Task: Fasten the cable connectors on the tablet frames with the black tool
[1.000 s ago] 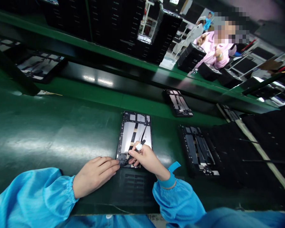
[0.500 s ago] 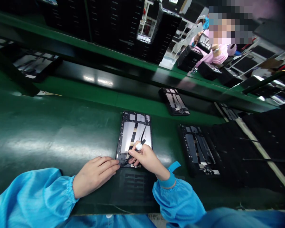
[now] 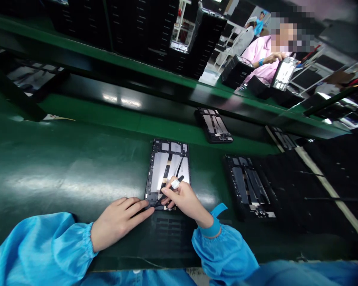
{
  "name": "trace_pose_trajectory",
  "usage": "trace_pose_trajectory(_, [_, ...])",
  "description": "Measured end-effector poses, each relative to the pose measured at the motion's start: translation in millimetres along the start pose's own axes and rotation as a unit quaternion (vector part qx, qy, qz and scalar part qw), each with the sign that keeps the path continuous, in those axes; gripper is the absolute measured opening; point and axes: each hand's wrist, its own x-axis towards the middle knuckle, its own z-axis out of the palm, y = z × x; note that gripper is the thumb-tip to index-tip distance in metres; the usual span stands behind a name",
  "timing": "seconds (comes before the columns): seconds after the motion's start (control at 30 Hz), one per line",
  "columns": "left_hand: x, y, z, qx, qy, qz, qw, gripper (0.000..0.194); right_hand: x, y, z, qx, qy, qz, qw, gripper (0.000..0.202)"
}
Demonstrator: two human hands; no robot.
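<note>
My left hand (image 3: 119,222), loosely spread, touches the near left corner of the open tablet (image 3: 170,167) on the green table (image 3: 77,159), my right hand (image 3: 180,196) pinches dark tweezers (image 3: 178,180) over its near end, and another tablet (image 3: 216,126) lies beyond.

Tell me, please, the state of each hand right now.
Left hand: open, fingertips at the opened device's lower-left corner.
Right hand: closed on a dark tool.

Across the green shelf (image 3: 137,65), a person in pink (image 3: 261,51) holds up a bright panel (image 3: 284,73)
</note>
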Motion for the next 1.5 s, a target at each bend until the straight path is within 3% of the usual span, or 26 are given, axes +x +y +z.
trace_pose_trajectory(0.17, [2.9, 2.2, -0.4, -0.029, 0.022, -0.017, 0.999, 0.042, -16.9, 5.8, -11.8, -0.025, 0.073, -0.028, 0.997, 0.034])
trace_pose_trajectory(0.33, [3.7, 1.1, -0.8, -0.029, 0.031, -0.015, 0.999, 0.039, -26.3, 10.0, -12.0, -0.1, 0.074, -0.073, 0.989, 0.021])
trace_pose_trajectory(0.57, [2.3, 0.8, 3.6, -0.026, 0.039, -0.017, 0.999, 0.035, -23.5, 11.6, -9.6, -0.043, 0.069, -0.034, 0.996, 0.027])
trace_pose_trajectory(0.83, [2.9, 1.1, 5.9, -0.007, 0.01, -0.013, 1.0, 0.043, -23.1, 13.3, -9.5, -0.05, 0.071, -0.042, 0.995, 0.026])
trace_pose_trajectory(1.07, [4.7, 3.0, 7.6, -0.016, 0.019, -0.024, 0.999, 0.037, -22.8, 13.2, -10.1, -0.056, 0.064, -0.056, 0.995, 0.024])
trace_pose_trajectory(1.27, [12.5, 12.0, 8.9, -0.007, -0.026, -0.05, 0.998, 0.037, -24.2, 13.7, -10.8, -0.062, 0.073, -0.057, 0.994, 0.03])
trace_pose_trajectory(1.33, [10.3, 7.9, 5.6, -0.024, -0.03, -0.042, 0.998, 0.039, -23.5, 17.7, -13.4, -0.048, 0.109, -0.068, 0.991, 0.034])
trace_pose_trajectory(1.43, [5.5, 0.5, -0.1, -0.059, -0.006, -0.033, 0.998, 0.038, -18.9, 27.7, -18.5, -0.005, 0.26, -0.13, 0.957, 0.038])
trace_pose_trajectory(1.5, [7.3, 1.8, -0.4, -0.058, 0.025, -0.036, 0.997, 0.028, -14.0, 33.8, -20.5, 0.043, 0.307, -0.158, 0.938, 0.039])
